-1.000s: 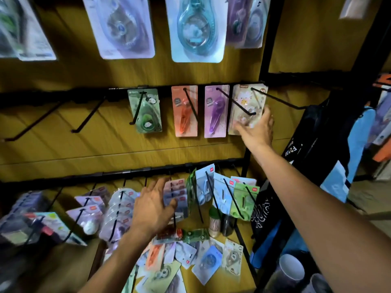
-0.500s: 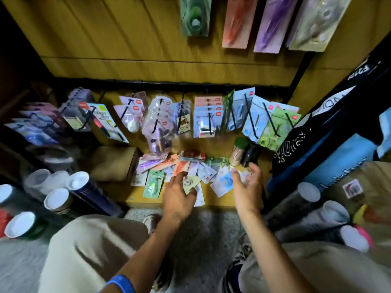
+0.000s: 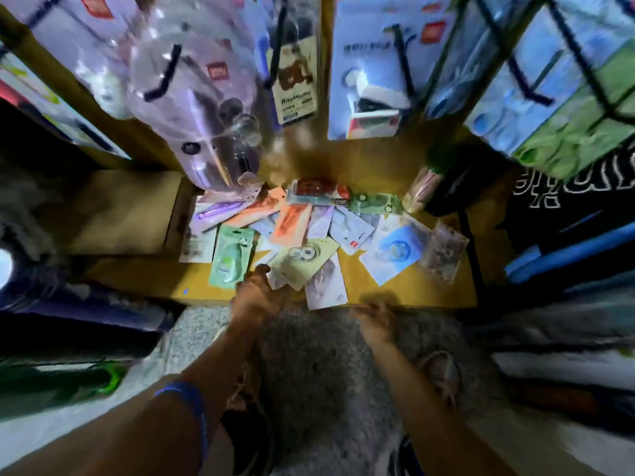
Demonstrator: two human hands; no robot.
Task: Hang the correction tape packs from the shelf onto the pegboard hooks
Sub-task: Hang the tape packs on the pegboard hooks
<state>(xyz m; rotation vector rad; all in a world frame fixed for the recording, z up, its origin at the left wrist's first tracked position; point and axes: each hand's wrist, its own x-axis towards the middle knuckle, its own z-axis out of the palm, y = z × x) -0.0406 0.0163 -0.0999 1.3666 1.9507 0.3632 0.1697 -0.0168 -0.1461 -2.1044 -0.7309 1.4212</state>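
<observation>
Packs: the correction tape packs (image 3: 309, 231) lie fanned loose on the wooden shelf (image 3: 378, 159), straight ahead of and just beyond both my hands.
Nearest pack: the beige pack (image 3: 302, 261) slants from lower left to upper right, its near corner right at my left fingertips.
Left hand: my left hand (image 3: 256, 297) is at the front edge, touching that corner; the blur hides whether I'm pinching it.
Right hand: my right hand (image 3: 376, 316) hovers off the shelf lip, holding nothing that I can see; fingers too smeared to read.
Nearer hand: left, clearly.
Hooks: black pegboard hooks (image 3: 163, 72) hang loaded above the shelf, so I reckon the lift goes up and away.
</observation>
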